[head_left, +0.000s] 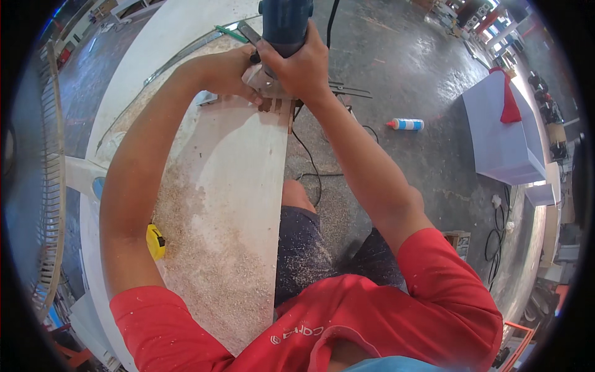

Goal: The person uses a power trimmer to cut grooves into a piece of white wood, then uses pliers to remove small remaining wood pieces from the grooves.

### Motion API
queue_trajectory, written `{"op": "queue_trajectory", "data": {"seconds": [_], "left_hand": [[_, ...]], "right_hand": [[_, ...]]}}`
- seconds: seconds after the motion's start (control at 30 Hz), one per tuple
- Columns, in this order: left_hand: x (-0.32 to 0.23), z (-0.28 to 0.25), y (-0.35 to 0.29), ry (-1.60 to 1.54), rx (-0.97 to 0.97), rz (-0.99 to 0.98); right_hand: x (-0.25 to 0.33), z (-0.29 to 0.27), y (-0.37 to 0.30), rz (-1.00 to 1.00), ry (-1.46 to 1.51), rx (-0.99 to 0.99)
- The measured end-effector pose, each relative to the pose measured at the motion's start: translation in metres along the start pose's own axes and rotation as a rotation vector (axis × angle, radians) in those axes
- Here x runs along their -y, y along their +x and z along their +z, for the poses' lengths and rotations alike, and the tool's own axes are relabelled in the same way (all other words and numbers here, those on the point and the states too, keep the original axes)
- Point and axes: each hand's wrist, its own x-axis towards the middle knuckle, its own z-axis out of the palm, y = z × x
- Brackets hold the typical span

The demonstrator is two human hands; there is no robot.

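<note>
A dark blue trim router (286, 25) stands upright at the far end of a pale wooden board (238, 155). My right hand (305, 69) wraps round the lower part of its body, with the thumb along the near side. Lower down, my left hand (232, 75) grips the router at its base, and its fingertips touch the clear base piece. Notches or brown cut marks (273, 105) show in the board's end just below the base. The bit is hidden. Sawdust (211, 248) covers the near part of the board.
A yellow tape measure (156, 242) lies by my left forearm. Beyond the board are a metal straightedge (180, 60) and a green-handled tool (230, 33). On the floor at right lie a black cable (308, 155), a glue bottle (406, 124) and a white box (499, 133) with red cloth (511, 102).
</note>
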Motion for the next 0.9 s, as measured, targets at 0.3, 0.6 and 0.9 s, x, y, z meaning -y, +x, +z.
{"op": "queue_trajectory", "data": {"seconds": [0.3,0.6,0.9], "left_hand": [[0.021,-0.003,0.019,0.150,-0.142,0.100],[0.015,-0.016,0.027,0.251,-0.093,0.032],[0.020,-0.012,0.038,0.246,-0.113,0.029]], "right_hand": [[-0.007,0.003,0.017,-0.008,0.048,-0.039],[-0.014,0.008,0.027,0.002,-0.005,-0.033],[-0.020,0.009,0.029,-0.019,-0.044,-0.055]]}}
